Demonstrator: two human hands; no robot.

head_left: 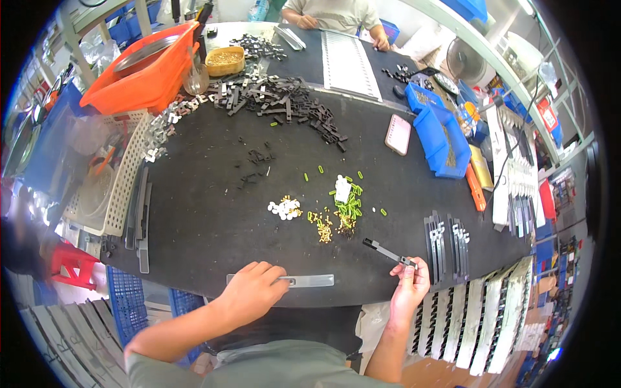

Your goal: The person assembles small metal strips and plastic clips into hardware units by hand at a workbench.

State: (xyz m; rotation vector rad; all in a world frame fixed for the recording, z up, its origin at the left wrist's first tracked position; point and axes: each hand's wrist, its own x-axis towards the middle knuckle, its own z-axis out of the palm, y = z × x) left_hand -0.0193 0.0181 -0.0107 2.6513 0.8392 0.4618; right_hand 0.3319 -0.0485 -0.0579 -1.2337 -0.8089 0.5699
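Here, the left hand [257, 284] is covering a gray strip [314, 280] below-left of the green bits [350, 209], grip hidden; below-right, the right hand [409, 282] is pinching a dark bar [386, 251], maybe so it won't slip.

Black worktable [200, 194], red stool [72, 262], pale metal frame [495, 57], tube light [526, 6]

- Flat grey strip [314, 280]: straight, lying crosswise by the near edge of the surface [200, 213].
- Slim grey bar [386, 252]: black-tipped, slanting, near end in the right hand [410, 284].
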